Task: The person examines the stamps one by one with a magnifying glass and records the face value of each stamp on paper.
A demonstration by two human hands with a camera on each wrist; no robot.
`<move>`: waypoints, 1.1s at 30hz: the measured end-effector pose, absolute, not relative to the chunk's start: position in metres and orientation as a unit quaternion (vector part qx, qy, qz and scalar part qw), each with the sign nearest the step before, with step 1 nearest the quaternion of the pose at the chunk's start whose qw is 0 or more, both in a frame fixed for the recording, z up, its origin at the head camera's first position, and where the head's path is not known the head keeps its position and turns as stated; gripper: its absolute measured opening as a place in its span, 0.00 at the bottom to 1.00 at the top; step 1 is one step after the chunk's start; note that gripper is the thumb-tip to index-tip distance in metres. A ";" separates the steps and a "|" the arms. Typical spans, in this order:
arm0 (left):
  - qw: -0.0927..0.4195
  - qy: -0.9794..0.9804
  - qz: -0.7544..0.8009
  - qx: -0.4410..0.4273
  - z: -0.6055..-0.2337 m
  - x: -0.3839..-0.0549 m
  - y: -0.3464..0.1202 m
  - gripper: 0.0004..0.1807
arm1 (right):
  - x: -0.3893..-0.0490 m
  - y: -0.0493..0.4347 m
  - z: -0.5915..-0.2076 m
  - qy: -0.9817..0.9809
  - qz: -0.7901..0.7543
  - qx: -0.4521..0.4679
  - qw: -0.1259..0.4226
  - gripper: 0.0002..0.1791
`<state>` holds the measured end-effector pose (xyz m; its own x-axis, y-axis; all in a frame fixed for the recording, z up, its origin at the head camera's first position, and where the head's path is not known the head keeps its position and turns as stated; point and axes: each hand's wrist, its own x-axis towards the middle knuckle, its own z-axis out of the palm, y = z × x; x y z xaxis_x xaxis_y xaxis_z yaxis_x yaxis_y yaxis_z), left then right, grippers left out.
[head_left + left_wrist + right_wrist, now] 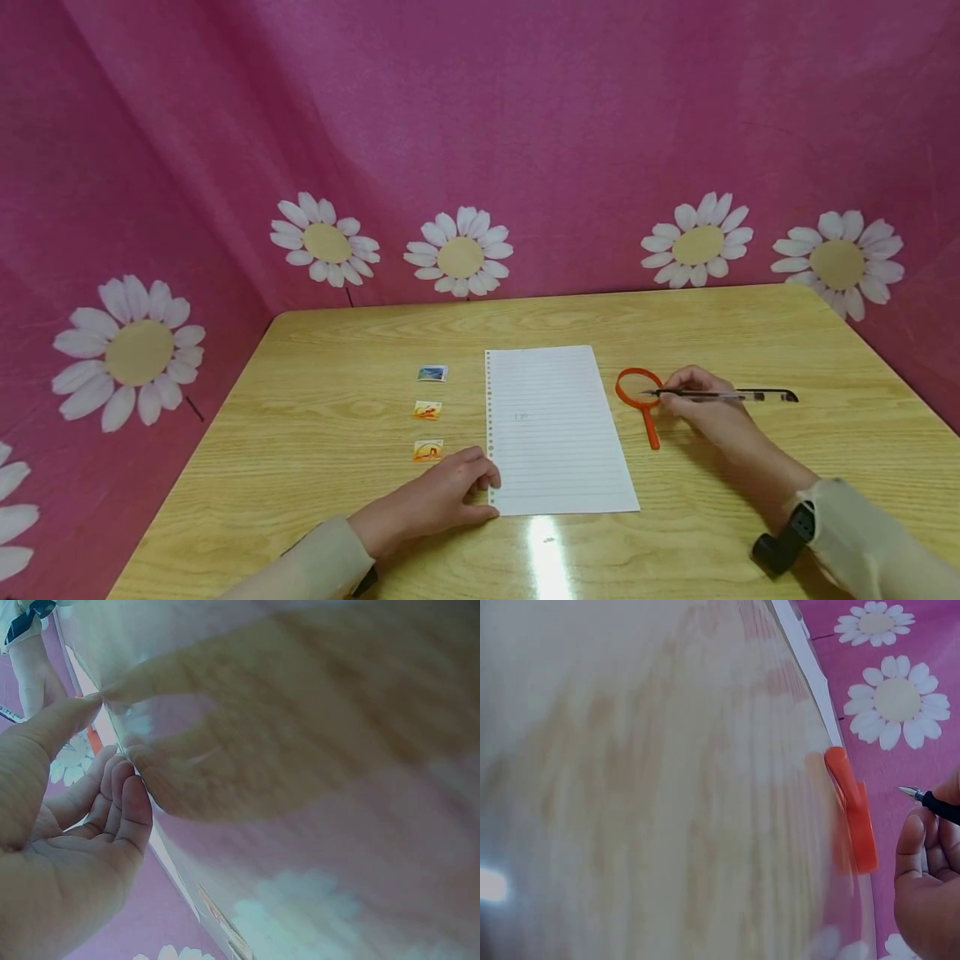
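Note:
My right hand (708, 408) pinches a black gel pen (939, 806) with a clear barrel, its metal tip bare and pointing left. In the head view that tip appears over the lens of an orange magnifying glass (651, 427) lying on the table. A lined, punched sheet of paper (562, 467) lies to the left of the magnifying glass, with a small handwritten mark on it. My left hand (448, 492) rests at the sheet's lower left edge. Its fingers are loosely bent, with fingertips and thumb touching the edge.
Three small stamps stand in a column left of the sheet: a blue one (432, 373), a yellow one (427, 410) and another yellow one (428, 451) close to my left hand. The wooden table (315, 400) backs onto a pink curtain (570, 150) with daisies.

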<state>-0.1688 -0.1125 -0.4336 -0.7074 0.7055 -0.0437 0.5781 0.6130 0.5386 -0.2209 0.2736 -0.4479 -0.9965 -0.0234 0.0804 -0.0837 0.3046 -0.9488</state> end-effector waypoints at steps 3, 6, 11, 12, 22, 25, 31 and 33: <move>0.127 0.890 0.250 0.360 -0.434 -0.169 -0.113 0.12 | -0.220 0.278 -0.447 -0.812 0.583 0.019 0.021 0.08; 0.131 0.890 0.250 0.357 -0.434 -0.169 -0.113 0.12 | -0.219 0.282 -0.447 -0.814 0.581 0.012 0.022 0.09; 0.132 0.890 0.251 0.357 -0.433 -0.169 -0.112 0.12 | -0.216 0.288 -0.447 -0.814 0.579 0.019 0.042 0.06; 0.131 0.890 0.250 0.357 -0.433 -0.169 -0.111 0.12 | -0.216 0.290 -0.448 -0.814 0.578 0.019 0.048 0.06; 0.129 0.892 0.247 0.355 -0.433 -0.168 -0.113 0.13 | -0.214 0.298 -0.446 -0.811 0.581 0.004 0.063 0.02; 0.125 0.892 0.246 0.358 -0.434 -0.169 -0.113 0.13 | -0.213 0.300 -0.445 -0.810 0.582 -0.006 0.072 0.04; 0.124 0.891 0.247 0.360 -0.434 -0.169 -0.113 0.13 | -0.217 0.305 -0.444 -0.806 0.587 0.015 0.076 0.11; 0.125 0.891 0.246 0.360 -0.434 -0.169 -0.113 0.13 | -0.217 0.307 -0.444 -0.814 0.575 0.022 0.077 0.13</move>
<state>-0.1692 -0.1132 -0.4341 -0.7097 0.7031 -0.0447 0.5802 0.6193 0.5290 -0.2170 0.3066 -0.4441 -0.9871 0.0523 0.1514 -0.1251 0.3386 -0.9326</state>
